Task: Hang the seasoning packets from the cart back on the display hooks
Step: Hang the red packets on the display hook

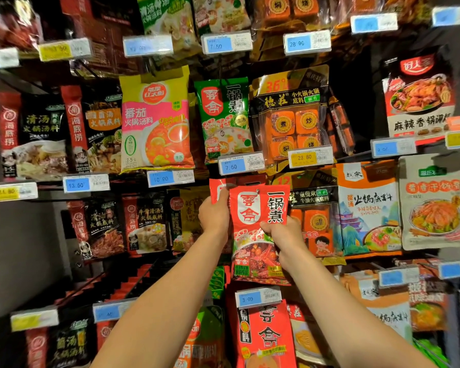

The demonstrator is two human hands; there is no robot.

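Packet in hand: I have the red seasoning packet (259, 227) up against the display, just below the 7.50 price tag (241, 165) and above the 3.90 price tag (258, 297).
Right hand: my right hand (283, 235) grips the packet at its right edge near the middle, thumb across the printed front.
Left hand: my left hand (215, 212) pinches a second red packet (217, 191) that sits just behind and to the left of the front one, by its upper corner.
Hook: there is a small glint at the top centre of the front packet, about where its hang hole would be. I cannot tell whether the hook is already through.
Neighbours: the orange hotpot base pack (314, 221) hangs just beside my right hand; the green packet (223, 120) is on the row above.
Cart: not in view.
Stage, as I judge it: seating the packet on its hook.
Risk one: if I let go before the hole is over the hook tip, the packet drops.
Risk two: pushing at a slant could buckle the top edge or tear the hole.
Risk three: my right wrist could knock the orange pack off its peg.
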